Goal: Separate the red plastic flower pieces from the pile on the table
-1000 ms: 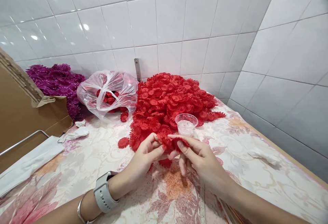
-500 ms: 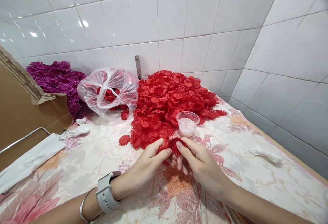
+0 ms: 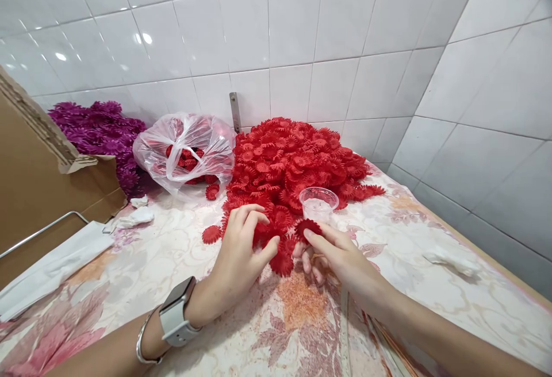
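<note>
Between the thumb and fingers of my right hand [image 3: 334, 256] is a small dark red fabric flower [image 3: 307, 229], its fringed edge showing. My left hand [image 3: 245, 247], with a watch and a bangle on its wrist, hovers at the front of a heap of red fabric flowers [image 3: 293, 158]. Its fingers are apart and curved, and I see nothing held in them. Just below the fingertips a loose red flower [image 3: 282, 259] lies on the cloth. Behind my right hand stands a clear plastic cup [image 3: 318, 207] with whitish contents.
A tied clear plastic bag [image 3: 181, 153] of red flowers sits left of the heap, with purple flowers [image 3: 97, 130] beyond it. A cardboard box [image 3: 52, 176] stands at the left edge. Crumpled white scraps [image 3: 451, 263] lie on the flowered tablecloth [image 3: 172, 268]. Tiled walls close off the back and right.
My left hand has let go of the red it was pinching and moved left, its fingers opening. My right hand keeps the dark red flower. The view has shifted slightly.
</note>
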Available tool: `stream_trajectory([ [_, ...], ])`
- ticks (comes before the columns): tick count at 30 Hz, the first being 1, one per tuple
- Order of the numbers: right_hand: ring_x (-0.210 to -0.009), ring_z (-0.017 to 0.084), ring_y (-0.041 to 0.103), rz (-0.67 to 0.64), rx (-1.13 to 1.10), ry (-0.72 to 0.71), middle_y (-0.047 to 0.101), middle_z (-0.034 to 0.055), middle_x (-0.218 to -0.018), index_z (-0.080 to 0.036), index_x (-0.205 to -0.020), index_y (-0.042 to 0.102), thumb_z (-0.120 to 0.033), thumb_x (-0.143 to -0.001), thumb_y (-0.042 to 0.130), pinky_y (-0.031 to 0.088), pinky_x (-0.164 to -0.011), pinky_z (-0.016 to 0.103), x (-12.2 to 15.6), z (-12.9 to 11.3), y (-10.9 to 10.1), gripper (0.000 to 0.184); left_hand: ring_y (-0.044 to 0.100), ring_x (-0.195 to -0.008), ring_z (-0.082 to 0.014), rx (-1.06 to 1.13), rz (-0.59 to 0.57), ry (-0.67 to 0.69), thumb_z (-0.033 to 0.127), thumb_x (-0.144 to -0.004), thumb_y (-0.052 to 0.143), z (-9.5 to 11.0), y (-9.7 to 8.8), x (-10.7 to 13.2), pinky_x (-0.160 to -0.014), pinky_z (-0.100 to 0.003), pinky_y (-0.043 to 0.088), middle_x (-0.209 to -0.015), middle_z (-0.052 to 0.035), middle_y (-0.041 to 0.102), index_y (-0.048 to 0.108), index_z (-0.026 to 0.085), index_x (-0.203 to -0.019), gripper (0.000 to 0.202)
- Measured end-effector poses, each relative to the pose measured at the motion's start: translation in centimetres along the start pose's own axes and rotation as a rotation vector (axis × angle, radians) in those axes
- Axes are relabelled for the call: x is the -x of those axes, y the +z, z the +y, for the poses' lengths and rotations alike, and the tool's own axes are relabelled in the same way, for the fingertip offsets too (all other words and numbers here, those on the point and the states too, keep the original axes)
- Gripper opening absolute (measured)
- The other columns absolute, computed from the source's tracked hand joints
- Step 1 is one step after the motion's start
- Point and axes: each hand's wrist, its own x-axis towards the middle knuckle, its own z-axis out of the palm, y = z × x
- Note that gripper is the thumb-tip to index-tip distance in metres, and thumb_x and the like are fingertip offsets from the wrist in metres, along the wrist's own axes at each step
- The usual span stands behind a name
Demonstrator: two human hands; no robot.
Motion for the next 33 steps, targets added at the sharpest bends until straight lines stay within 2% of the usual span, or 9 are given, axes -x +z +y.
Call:
stream_trajectory([
  [3, -0.045, 0.01, 0.052, 0.006, -0.038, -0.01, 0.06, 0.0002, -0.058, -0.016, -0.074, 0.054, -0.043, -0.079, 0.05, 0.042, -0.043, 0.021, -0.1, 0.3, -0.1, 0.028, 0.044, -0.106, -0.0217, -0.037, -0.001, 0.067, 0.015, -0.079, 0.052, 0.4, -0.2, 0.1, -0.091, -0.038, 0.035, -0.108, -0.0068, 0.051, 0.049, 0.02, -0.087, 0.01],
  [7, -0.057, 0.013, 0.058, 0.007, -0.046, -0.073, 0.062, 0.002, -0.063, -0.015, -0.077, 0.058, -0.039, -0.078, 0.053, 0.046, -0.055, 0.025, -0.2, 0.3, -0.3, 0.025, 0.049, -0.099, -0.0181, 0.06, -0.1, 0.079, 0.014, -0.082, 0.048, 0.7, 0.0, 0.4, -0.086, -0.032, 0.038, -0.103, -0.0051, 0.052, 0.048, 0.02, -0.089, 0.01],
  [10, -0.06, 0.013, 0.059, 0.018, 0.002, -0.067, 0.062, 0.0022, -0.07, -0.016, -0.086, 0.06, -0.037, -0.078, 0.052, 0.045, -0.055, 0.026, -0.1, 0.1, -0.4, 0.024, 0.051, -0.096, -0.0178, 0.107, -0.137, 0.06, 0.015, -0.083, 0.047, 0.8, 0.0, 0.5, -0.084, -0.031, 0.038, -0.1, -0.0045, 0.053, 0.049, 0.02, -0.089, 0.008],
  [13, -0.06, 0.012, 0.059, -0.031, -0.016, -0.099, 0.062, 0.0021, -0.071, -0.015, -0.081, 0.059, -0.035, -0.078, 0.052, 0.047, -0.056, 0.025, -0.2, 0.0, -0.3, 0.022, 0.051, -0.096, -0.0181, 0.127, -0.13, 0.049, 0.014, -0.083, 0.046, 0.8, 0.0, 0.5, -0.083, -0.03, 0.038, -0.099, -0.0048, 0.054, 0.049, 0.02, -0.087, 0.008],
  [16, -0.051, 0.01, 0.057, -0.07, -0.049, -0.087, 0.061, 0.0002, -0.062, -0.015, -0.071, 0.056, -0.035, -0.077, 0.053, 0.046, -0.051, 0.024, -0.3, 0.1, -0.2, 0.022, 0.052, -0.094, -0.0179, 0.137, -0.125, 0.043, 0.015, -0.083, 0.046, 0.7, 0.0, 0.6, -0.081, -0.029, 0.039, -0.098, -0.0048, 0.056, 0.05, 0.02, -0.088, 0.008],
  [21, -0.04, 0.007, 0.05, -0.058, -0.027, -0.016, 0.056, -0.0018, -0.047, -0.014, -0.061, 0.053, -0.035, -0.078, 0.051, 0.04, -0.041, 0.019, -0.2, 0.1, -0.3, 0.027, 0.053, -0.085, -0.0154, 0.161, -0.158, -0.009, 0.018, -0.084, 0.047, 0.8, 0.1, 0.7, -0.076, -0.027, 0.04, -0.092, -0.0025, 0.058, 0.052, 0.019, -0.088, 0.007],
  [26, -0.041, 0.008, 0.054, -0.098, -0.025, -0.008, 0.059, -0.0001, -0.05, -0.013, -0.063, 0.054, -0.041, -0.075, 0.057, 0.041, -0.04, 0.019, 0.0, 0.3, -0.2, 0.03, 0.055, -0.07, -0.0127, 0.299, -0.244, -0.105, 0.026, -0.083, 0.05, 1.1, 0.1, 0.7, -0.063, -0.023, 0.041, -0.081, 0.0002, 0.061, 0.058, 0.019, -0.085, 0.011],
  [29, -0.039, 0.009, 0.054, -0.109, -0.014, 0.013, 0.06, 0.0001, -0.05, -0.013, -0.064, 0.055, -0.043, -0.072, 0.06, 0.04, -0.038, 0.019, 0.0, 0.5, -0.1, 0.032, 0.057, -0.074, -0.0134, 0.386, -0.247, -0.129, 0.026, -0.081, 0.053, 1.1, 0.3, 0.7, -0.065, -0.023, 0.043, -0.084, -0.0008, 0.063, 0.061, 0.019, -0.085, 0.011],
  [33, -0.039, 0.008, 0.051, -0.069, 0.113, -0.032, 0.057, -0.0011, -0.047, -0.014, -0.06, 0.055, -0.037, -0.074, 0.059, 0.034, -0.037, 0.018, 0.4, 0.5, -0.1, 0.027, 0.057, -0.075, -0.015, 0.531, -0.272, -0.223, 0.029, -0.076, 0.06, 1.0, 0.6, 0.8, -0.067, -0.025, 0.044, -0.08, -0.0017, 0.062, 0.061, 0.017, -0.08, 0.012],
])
